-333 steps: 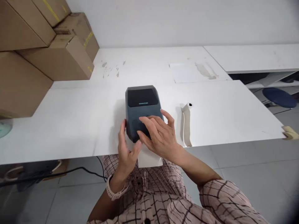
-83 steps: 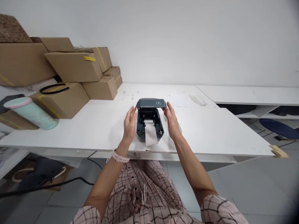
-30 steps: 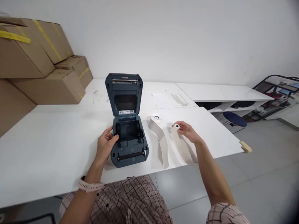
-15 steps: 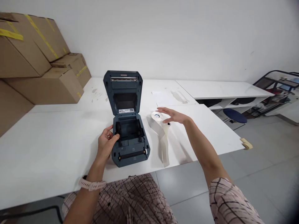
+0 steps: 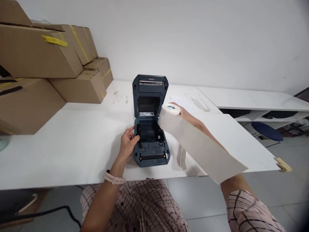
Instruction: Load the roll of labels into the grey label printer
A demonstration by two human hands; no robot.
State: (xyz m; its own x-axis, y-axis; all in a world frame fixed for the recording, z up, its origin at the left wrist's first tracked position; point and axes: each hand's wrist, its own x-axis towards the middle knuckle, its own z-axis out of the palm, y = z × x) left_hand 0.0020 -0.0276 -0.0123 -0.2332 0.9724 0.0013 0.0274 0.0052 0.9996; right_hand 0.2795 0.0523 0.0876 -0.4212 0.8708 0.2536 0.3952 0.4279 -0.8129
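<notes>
A dark blue-grey label printer (image 5: 152, 149) stands on the white table with its lid raised and its roll bay exposed. My left hand (image 5: 128, 142) grips the printer's left side, its thumb over the edge of the bay. My right hand (image 5: 189, 117) holds a roll of white labels (image 5: 165, 119) just above the right side of the bay. From the roll a long paper strip (image 5: 210, 151) unwinds toward me, across my right forearm. The strip and roll hide most of those fingers. Behind this strip, a narrow pale strip (image 5: 182, 158) lies partly hidden on the table.
Cardboard boxes (image 5: 82, 87) with yellow tape are stacked at the left. A white shelf unit (image 5: 256, 100) adjoins the table (image 5: 96, 154) at the right, with a blue stool (image 5: 266, 131) beyond the table. Beige padding (image 5: 283, 164) covers the table's right corner.
My right hand has taken hold of the label roll, lifted it off the table and brought it left to the printer, its strip trailing. My left hand stays on the printer. The view has turned left.
</notes>
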